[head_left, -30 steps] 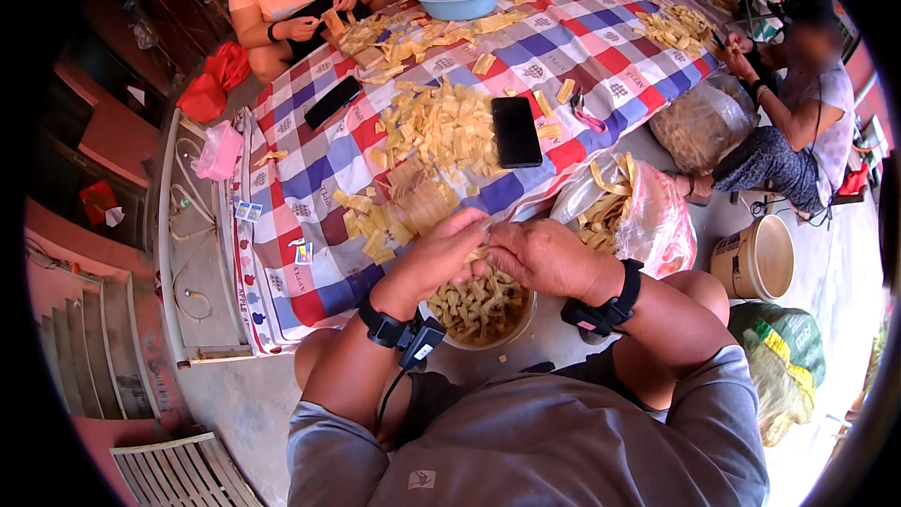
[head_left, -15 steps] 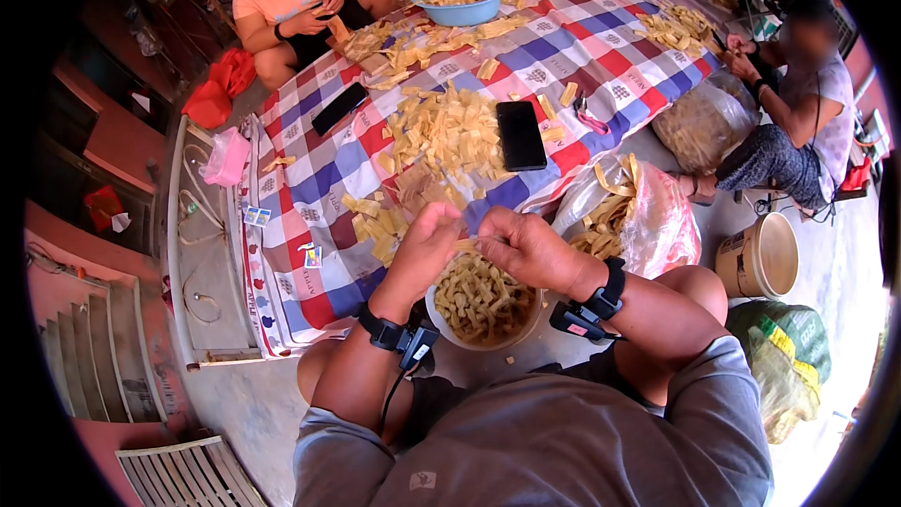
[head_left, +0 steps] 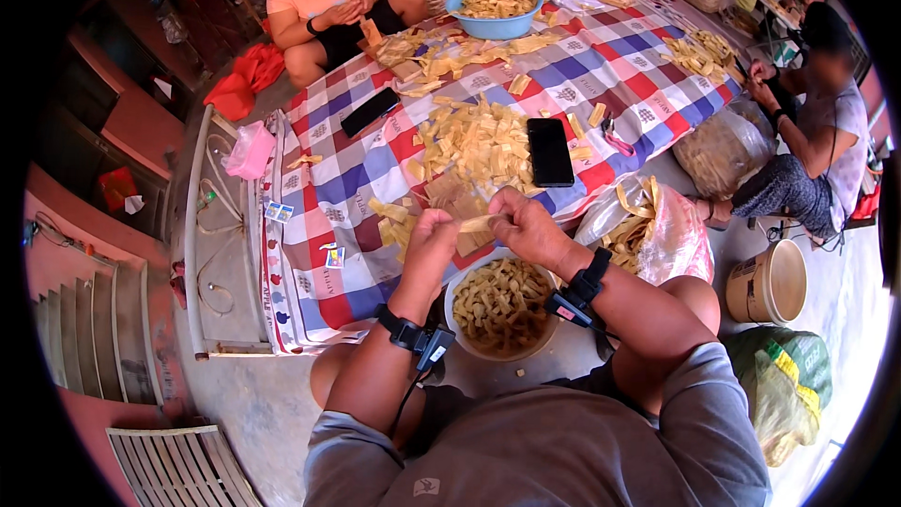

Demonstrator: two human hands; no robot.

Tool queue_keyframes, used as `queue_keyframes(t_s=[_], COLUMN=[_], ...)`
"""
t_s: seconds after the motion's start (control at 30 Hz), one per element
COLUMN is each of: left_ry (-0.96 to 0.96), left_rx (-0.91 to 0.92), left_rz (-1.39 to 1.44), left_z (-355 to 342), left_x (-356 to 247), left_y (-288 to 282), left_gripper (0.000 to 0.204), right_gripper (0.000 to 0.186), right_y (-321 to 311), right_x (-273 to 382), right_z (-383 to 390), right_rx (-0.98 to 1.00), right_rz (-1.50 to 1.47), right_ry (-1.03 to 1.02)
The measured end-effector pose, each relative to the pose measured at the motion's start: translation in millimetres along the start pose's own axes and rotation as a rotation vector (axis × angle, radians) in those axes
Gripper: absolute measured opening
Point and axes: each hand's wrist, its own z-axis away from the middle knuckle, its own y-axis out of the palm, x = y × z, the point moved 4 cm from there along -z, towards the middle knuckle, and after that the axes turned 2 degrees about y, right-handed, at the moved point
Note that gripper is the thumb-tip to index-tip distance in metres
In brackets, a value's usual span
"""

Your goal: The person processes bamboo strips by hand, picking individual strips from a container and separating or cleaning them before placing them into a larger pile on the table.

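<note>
Between my two hands a short, flat, pale yellow strip (head_left: 477, 224) is stretched, one end pinched by each. My left hand (head_left: 433, 242) closes on its left end, my right hand (head_left: 527, 233) on its right end. Below them stands a round pale bowl (head_left: 457, 324), full of small folded or knotted yellowish pieces (head_left: 502, 305). Just beyond my hands a heap of cut strips (head_left: 479, 141) lies on the checked cloth, with a flat brown board (head_left: 453, 193) at its near side. A few more strips (head_left: 394, 222) lie left of my left hand.
A black phone (head_left: 550, 152) lies right of the heap, another phone (head_left: 369, 112) to its left, scissors (head_left: 615, 136) farther right. A blue basin (head_left: 496, 26) of strips stands at the far side. Two co-workers (head_left: 330, 14) (head_left: 817, 122) sit around the table. A strip-filled plastic bag (head_left: 671, 239) and bucket (head_left: 767, 282) stand right.
My hands have moved slightly apart, and the strip now shows stretched between them. The whole view has shifted, with the scene sliding a little to the right.
</note>
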Motion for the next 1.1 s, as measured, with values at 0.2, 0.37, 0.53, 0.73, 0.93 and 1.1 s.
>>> queue_keyframes(t_s=[0.2,0.37,0.53,0.73,0.93,1.1], left_ry=[0.101,0.133,0.251,-0.003,-0.155,0.019], left_rx=[-0.066,-0.112,-0.139,-0.122,0.034,0.337], left_rz=[0.013,-0.088,-0.469,-0.206,-0.012,-0.341], left_z=[-8.0,-13.5,-19.0,-5.1,28.1,37.6], left_x=[10.2,24.3,29.3,27.7,-12.7,-12.2], left_y=[-8.1,-13.4,-13.0,-15.5,6.3,28.9], left_gripper=[0.007,0.008,0.017,0.016,0.022,0.024], right_gripper=[0.013,0.015,0.016,0.016,0.024,0.029], right_y=[8.3,10.3,15.4,6.0,-16.3,-20.0], right_x=[-5.0,-3.7,-16.4,-20.8,13.6,35.6], right_z=[-14.5,-19.8,-22.9,-12.5,12.6,32.1], right_rx=[-0.098,-0.186,-0.150,-0.167,-0.161,-0.054], right_rz=[0.096,0.270,0.463,0.528,0.440,0.188], right_ry=[-0.067,-0.096,-0.086,0.034,-0.014,-0.012])
